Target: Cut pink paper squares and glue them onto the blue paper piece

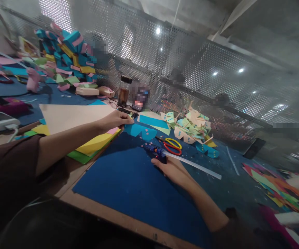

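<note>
Pinched between the fingers of my left hand (pixel 117 120) is one end of a blue paper cutout (pixel 141 131) with a notched edge and small pink squares on it. My right hand (pixel 174 170) is wrapped around a blue hot glue gun (pixel 157 150), whose nozzle points left toward the cutout. A long translucent glue stick (pixel 194 164) sticks out of the gun's back. Just beyond the gun lie scissors (pixel 174 146) with one yellow and one red handle. Tiny pink paper squares (pixel 150 143) are scattered between the cutout and the nozzle.
Colored paper sheets (pixel 97 141) are stacked at left. A heap of dotted paper cutouts (pixel 190 124) sits behind the scissors, near a loose glue stick (pixel 232 160) and a dark phone (pixel 254 148). At the back stand a lidded jar (pixel 124 91) and piled paper pieces (pixel 68 55).
</note>
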